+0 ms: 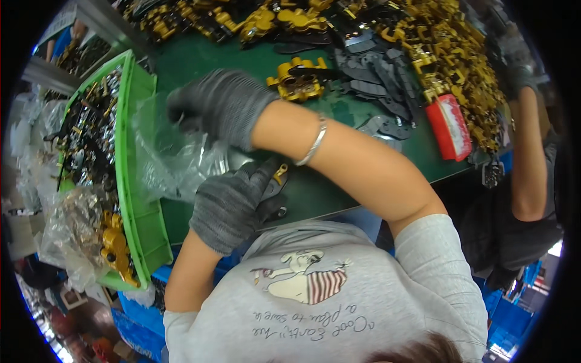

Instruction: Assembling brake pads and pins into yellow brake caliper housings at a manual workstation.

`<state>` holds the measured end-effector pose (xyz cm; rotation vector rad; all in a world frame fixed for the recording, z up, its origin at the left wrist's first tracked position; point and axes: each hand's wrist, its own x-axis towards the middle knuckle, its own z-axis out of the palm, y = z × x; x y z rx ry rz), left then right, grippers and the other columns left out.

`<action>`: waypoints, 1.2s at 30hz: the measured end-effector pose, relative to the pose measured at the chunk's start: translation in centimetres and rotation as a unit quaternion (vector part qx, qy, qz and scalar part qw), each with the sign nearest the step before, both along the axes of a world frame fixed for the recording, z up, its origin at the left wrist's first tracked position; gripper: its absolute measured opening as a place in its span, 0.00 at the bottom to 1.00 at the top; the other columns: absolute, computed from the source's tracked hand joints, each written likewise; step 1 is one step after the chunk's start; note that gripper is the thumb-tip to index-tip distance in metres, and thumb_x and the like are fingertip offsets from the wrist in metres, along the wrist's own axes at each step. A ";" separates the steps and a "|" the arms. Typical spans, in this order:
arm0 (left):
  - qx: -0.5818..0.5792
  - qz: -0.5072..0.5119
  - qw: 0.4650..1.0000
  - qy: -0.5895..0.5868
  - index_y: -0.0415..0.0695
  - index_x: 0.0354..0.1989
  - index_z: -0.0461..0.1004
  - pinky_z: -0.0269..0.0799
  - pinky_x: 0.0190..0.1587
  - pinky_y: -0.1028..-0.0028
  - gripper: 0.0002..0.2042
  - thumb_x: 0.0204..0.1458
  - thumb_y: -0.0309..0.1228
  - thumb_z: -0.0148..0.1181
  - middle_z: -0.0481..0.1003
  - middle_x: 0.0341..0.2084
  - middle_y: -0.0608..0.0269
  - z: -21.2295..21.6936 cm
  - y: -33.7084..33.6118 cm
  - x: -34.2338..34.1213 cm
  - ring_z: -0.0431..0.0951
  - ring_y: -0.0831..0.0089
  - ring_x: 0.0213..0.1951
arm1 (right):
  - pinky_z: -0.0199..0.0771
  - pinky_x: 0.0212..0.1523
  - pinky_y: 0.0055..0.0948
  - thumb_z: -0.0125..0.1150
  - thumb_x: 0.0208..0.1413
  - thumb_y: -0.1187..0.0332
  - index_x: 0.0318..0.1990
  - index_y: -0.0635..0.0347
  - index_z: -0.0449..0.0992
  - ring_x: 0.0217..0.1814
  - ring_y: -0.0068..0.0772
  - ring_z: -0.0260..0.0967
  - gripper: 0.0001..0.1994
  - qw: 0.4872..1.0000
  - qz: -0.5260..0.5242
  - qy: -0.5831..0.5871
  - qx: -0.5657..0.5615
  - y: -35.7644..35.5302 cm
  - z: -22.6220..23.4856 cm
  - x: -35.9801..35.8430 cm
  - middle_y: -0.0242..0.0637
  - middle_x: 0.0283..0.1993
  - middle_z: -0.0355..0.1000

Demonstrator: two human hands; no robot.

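Grey-and-yellow part point(277, 183): held by the left hand point(226, 209), near the front edge of the green bench point(200, 54).
Left glove: fingers closed around the part, its yellow tip showing past them.
Right glove: the right hand point(222, 107) reaches across toward the left, fingers curled; blur and angle hide whether they pinch anything, so I cannot tell.
Part's handling: looks like rigid metal, likely light enough for one hand, and its smooth faces might slip against knit fabric.
Part's best hold: probably around the grey body, leaving the small yellow end clear.
Clear plastic bag point(172, 166): lies beside the green bin point(143, 233); likely limp, light and slick, best pinched by a gathered fold.
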<state>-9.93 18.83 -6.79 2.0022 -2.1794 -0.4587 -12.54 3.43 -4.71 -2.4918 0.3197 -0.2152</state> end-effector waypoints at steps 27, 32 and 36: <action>-0.007 0.229 0.712 0.664 0.43 0.53 0.68 0.76 0.41 0.69 0.23 0.48 0.35 0.65 0.74 0.41 0.59 -3.0 -1.7 -1.5 0.76 0.71 0.39 | 0.70 0.39 0.31 0.59 0.50 0.69 0.46 0.52 0.75 0.36 0.39 0.71 0.13 0.954 -0.204 0.108 -0.190 0.4 -5.5 -16.9 0.41 0.38 0.73; -0.028 0.178 0.624 0.761 0.41 0.54 0.65 0.74 0.46 0.70 0.24 0.50 0.34 0.62 0.72 0.45 0.56 -4.0 -2.0 -1.6 0.74 0.68 0.44 | 0.70 0.39 0.30 0.56 0.53 0.70 0.49 0.54 0.74 0.39 0.34 0.71 0.15 0.949 -0.211 -0.002 -0.233 -0.2 -5.4 -18.1 0.40 0.37 0.72; -0.038 0.193 0.611 0.766 0.38 0.56 0.63 0.75 0.44 0.66 0.27 0.50 0.39 0.60 0.70 0.48 0.52 -5.0 -2.1 -1.7 0.75 0.63 0.45 | 0.73 0.40 0.27 0.52 0.56 0.69 0.52 0.54 0.70 0.35 0.30 0.72 0.15 0.971 -0.180 -0.153 0.027 0.3 -3.5 -18.8 0.37 0.39 0.71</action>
